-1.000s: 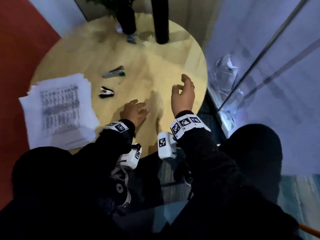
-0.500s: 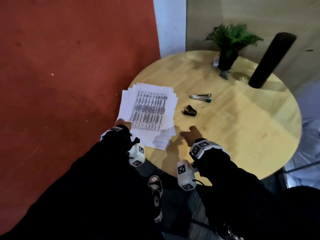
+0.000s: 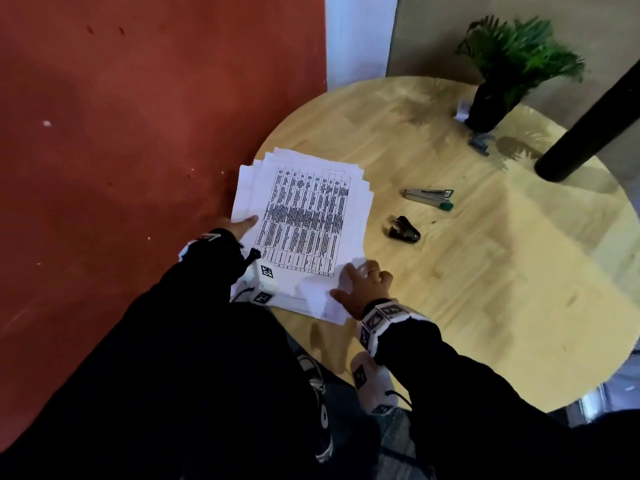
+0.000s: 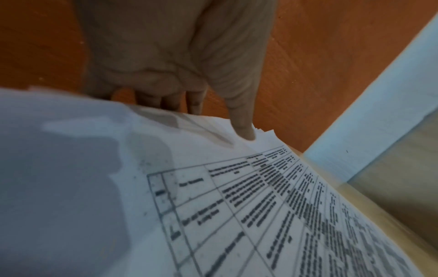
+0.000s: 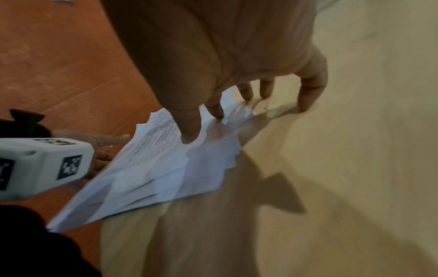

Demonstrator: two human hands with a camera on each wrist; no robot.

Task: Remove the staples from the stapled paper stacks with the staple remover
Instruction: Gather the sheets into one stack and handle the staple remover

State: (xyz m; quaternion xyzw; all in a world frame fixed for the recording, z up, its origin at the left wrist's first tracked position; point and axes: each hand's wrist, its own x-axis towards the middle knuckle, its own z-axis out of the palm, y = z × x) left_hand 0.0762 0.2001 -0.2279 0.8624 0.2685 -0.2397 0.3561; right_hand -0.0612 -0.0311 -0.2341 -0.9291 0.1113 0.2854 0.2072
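Observation:
A loose stack of white papers (image 3: 304,223), topped by a sheet with a printed table, lies at the left edge of the round wooden table (image 3: 485,289) and hangs over it. My left hand (image 3: 244,224) grips the stack's left edge, with its thumb (image 4: 244,131) on top and its fingers (image 4: 166,104) underneath. My right hand (image 3: 360,282) rests with spread fingers (image 5: 189,131) on the stack's near right corner, and its outer finger touches the wood. The black staple remover (image 3: 403,230) lies on the table to the right of the stack, untouched.
A silver stapler (image 3: 429,195) with a green end lies beyond the staple remover. A potted plant (image 3: 491,98) and a black pole (image 3: 588,123) stand at the table's far side. A red wall (image 3: 121,133) runs along the left, and my dark-trousered legs are below.
The view has swung left onto the stack. My left hand moved to the stack's left edge and took hold of it. My right hand came off the bare wood onto the near right corner.

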